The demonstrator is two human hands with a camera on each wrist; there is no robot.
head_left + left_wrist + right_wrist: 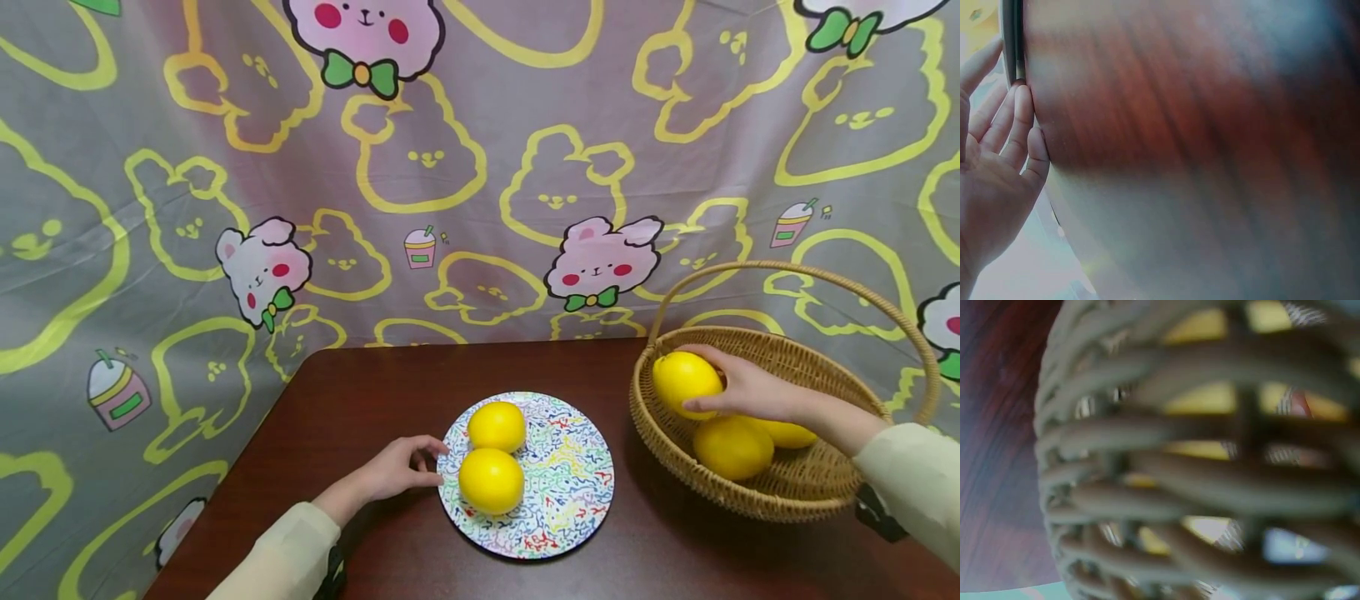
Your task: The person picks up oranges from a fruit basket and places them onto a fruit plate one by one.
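My right hand [738, 388] grips a yellow lemon [681, 385] above the left part of a wicker basket [667, 454]. Two more lemons, a nearer one [733, 450] and one partly hidden by my forearm [787, 434], lie in the basket. The left hand [392, 468] rests at the left edge of a round, colourfully patterned plate [570, 475], its fingers loosely bent at the rim. On that plate sit a far lemon [497, 425] and a near lemon [491, 482], side by side. Through the basket weave [1147, 440], the right wrist view shows yellow patches; my right hand is mostly hidden there.
A dark brown wooden table [375, 392] carries plate and basket. The basket's tall arched handle [795, 267] rises behind my right arm. Behind the table hangs a grey cloth [480, 183] with cartoon figures.
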